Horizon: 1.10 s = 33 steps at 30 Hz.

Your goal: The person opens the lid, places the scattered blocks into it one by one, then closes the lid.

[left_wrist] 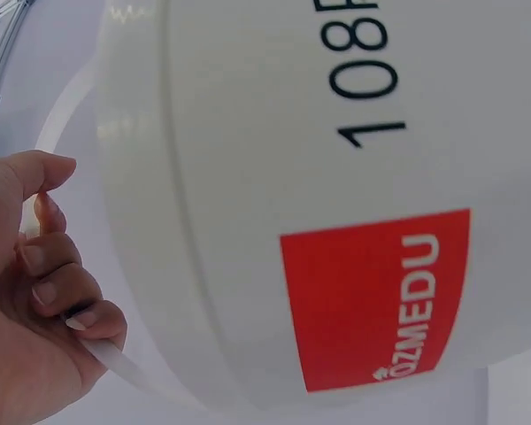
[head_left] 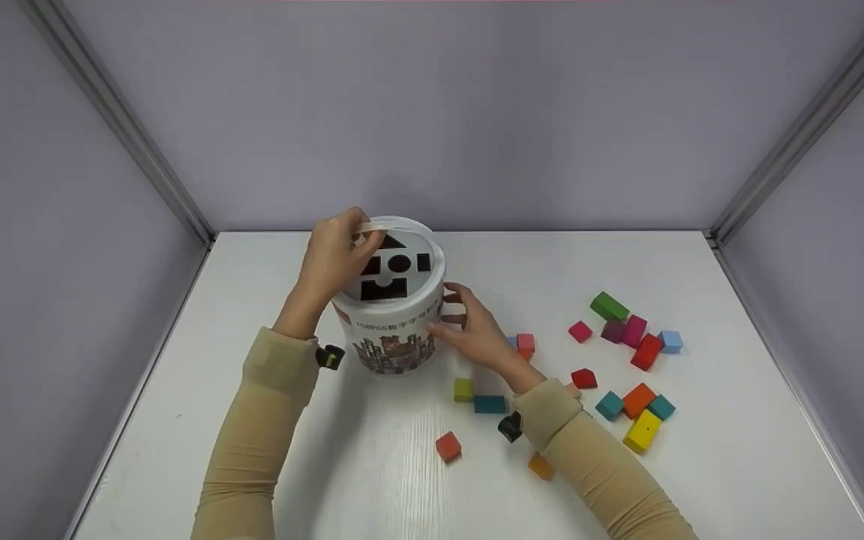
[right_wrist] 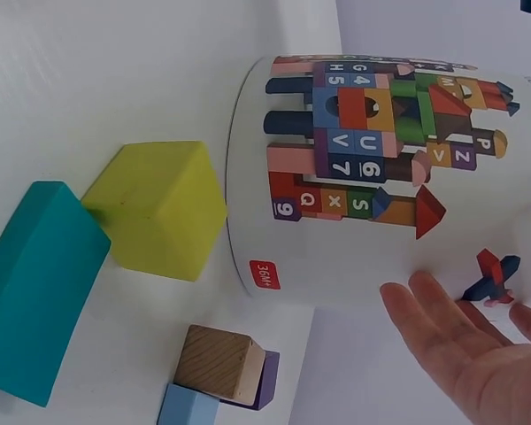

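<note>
A white block bucket (head_left: 394, 349) stands on the table, its wall printed with a castle of blocks. Its lid (head_left: 418, 279) has several shaped holes. My left hand (head_left: 334, 251) pinches the bucket's white strap handle (left_wrist: 111, 359) above the left side of the lid; in the left wrist view the strap passes through the curled fingers. Against the right side of the bucket rests my right hand (head_left: 477, 330), fingers spread and loosely bent. The right wrist view shows those fingertips (right_wrist: 398, 301) at the bucket's wall; firm contact is hard to tell there.
Near the bucket's base lie a lime cube (head_left: 463, 390) and a teal block (head_left: 490, 405). A red cube (head_left: 448, 447) sits toward the front, an orange block (head_left: 541, 466) by the right sleeve. Several coloured blocks, including a green one (head_left: 610, 307), are scattered right. Grey walls enclose the table.
</note>
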Available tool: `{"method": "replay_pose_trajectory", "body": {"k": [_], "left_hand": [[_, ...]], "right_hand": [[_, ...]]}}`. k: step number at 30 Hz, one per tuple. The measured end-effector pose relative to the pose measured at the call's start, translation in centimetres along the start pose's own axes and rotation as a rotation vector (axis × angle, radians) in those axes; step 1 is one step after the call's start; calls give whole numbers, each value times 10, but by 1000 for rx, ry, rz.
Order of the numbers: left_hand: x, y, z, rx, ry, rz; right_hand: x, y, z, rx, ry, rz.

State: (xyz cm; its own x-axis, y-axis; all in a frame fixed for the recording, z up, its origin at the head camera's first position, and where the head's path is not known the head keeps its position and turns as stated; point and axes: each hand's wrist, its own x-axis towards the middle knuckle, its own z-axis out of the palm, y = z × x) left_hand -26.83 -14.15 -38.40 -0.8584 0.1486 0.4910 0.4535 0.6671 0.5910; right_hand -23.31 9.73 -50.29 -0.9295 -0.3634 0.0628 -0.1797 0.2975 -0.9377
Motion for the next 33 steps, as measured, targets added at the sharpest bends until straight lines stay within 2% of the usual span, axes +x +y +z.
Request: {"method": "replay_pose_trajectory", "body": {"k": [4,8,10,17,23,27,33], "left_hand": [[-5,-9,-2,-41,30,47],[-14,-22,-2,-98,51,43],[-22,-31,-1,-121,66,19],[-50,-70,7,-211,137,-74],[-69,-90,19,-331,107,-223],[-74,-97,24,-393,87,-281],[-69,-101,29,-474,102,-303]], "right_hand": [[-1,-7,-2,-2,-15,8],[-1,-9,-5,-1,-23,-16],[1,-5,-7,14,-16,-40],[7,-13,-12,31,20,-115],[16,-18,-15,-2,48,-138],[24,-21,-16,20,71,-120],[38,-23,-20,66,140,-49]]}}
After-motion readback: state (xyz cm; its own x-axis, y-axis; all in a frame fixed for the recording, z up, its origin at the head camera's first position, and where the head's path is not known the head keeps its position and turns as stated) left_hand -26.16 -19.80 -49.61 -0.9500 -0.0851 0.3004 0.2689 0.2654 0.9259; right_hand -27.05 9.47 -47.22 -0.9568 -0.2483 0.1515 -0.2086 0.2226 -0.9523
